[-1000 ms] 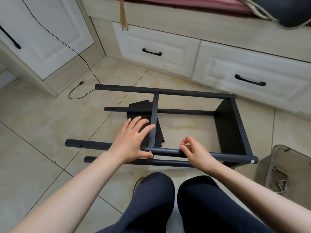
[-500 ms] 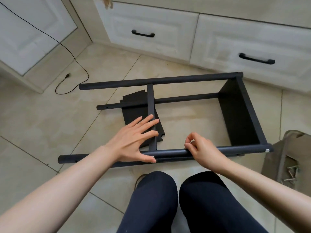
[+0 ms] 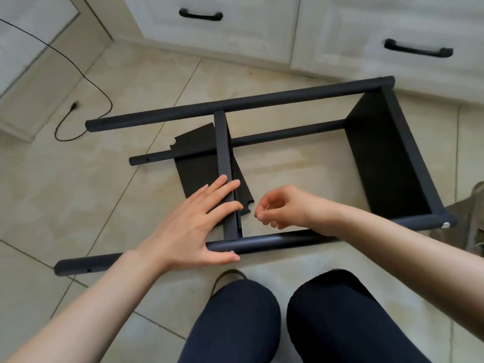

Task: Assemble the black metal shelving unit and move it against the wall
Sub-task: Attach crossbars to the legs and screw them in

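On the tiled floor (image 3: 78,205), the half-built shelving unit (image 3: 262,132) lies sideways; flat left hand (image 3: 193,229) steadies its middle shelf (image 3: 222,163), while right hand (image 3: 282,208), lifted off the near post (image 3: 262,243), pinches something small, apparently a screw, suggesting fastening comes next

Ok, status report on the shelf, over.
Left hand flat on middle shelf, thumb by near pole. Right hand above pole, fingers curled, maybe pinching something tiny. Frame on its side, end shelf attached. Nothing in the way.
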`<state>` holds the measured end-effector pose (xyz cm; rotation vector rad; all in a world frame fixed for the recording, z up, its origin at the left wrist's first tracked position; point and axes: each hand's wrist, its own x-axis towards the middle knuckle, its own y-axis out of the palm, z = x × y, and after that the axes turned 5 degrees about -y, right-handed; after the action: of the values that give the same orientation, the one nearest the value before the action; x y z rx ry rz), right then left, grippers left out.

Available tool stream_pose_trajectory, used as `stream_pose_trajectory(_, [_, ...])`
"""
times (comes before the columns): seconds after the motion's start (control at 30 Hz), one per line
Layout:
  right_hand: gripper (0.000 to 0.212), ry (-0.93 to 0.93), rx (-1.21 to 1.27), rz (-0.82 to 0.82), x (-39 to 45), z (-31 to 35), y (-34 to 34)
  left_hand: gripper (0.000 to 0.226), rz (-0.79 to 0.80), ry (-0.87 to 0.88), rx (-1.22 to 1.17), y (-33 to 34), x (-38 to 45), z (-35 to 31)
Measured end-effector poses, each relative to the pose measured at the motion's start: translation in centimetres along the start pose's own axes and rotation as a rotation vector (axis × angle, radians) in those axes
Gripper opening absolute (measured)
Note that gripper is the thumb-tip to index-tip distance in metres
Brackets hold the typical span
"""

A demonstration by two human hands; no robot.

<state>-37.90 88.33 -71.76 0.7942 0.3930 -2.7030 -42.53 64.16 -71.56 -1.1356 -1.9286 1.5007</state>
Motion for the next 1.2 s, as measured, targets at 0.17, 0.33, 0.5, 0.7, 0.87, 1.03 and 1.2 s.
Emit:
stream_pose_trajectory(0.17, [0.012,0.048,0.168,0.086,1.3,-0.7,0.0,0.082,-0.050,0.014,-0.070,0.8,-0.1,0.5])
stream_pose_trajectory(0.33, [0.017,0.126,0.444,0.241,1.6,-0.8,-0.7,0.082,-0.047,0.001,-0.120,0.8,-0.1,0.4])
stream_pose_trajectory(0.5, [0.024,0.168,0.606,0.307,1.7,-1.0,-1.1,0.084,-0.036,-0.002,-0.141,0.7,-0.1,0.3])
stream_pose_trajectory(0.7, [0.022,0.145,0.637,0.322,1.8,-1.3,-1.3,0.082,-0.031,-0.004,-0.154,0.5,0.0,0.2])
stream_pose_trajectory(0.87, [0.017,0.129,0.438,0.335,2.2,-1.4,-0.7,0.080,-0.028,-0.006,-0.154,0.5,-0.1,0.1])
stream_pose_trajectory(1.03, [0.011,0.154,0.347,0.294,3.4,-0.9,0.5,0.079,-0.036,0.001,-0.158,0.5,-0.1,0.2])
stream_pose_trajectory(1.2, [0.022,0.191,0.396,0.382,4.2,-0.5,1.8,0.078,-0.036,0.005,-0.167,0.5,0.0,0.2])
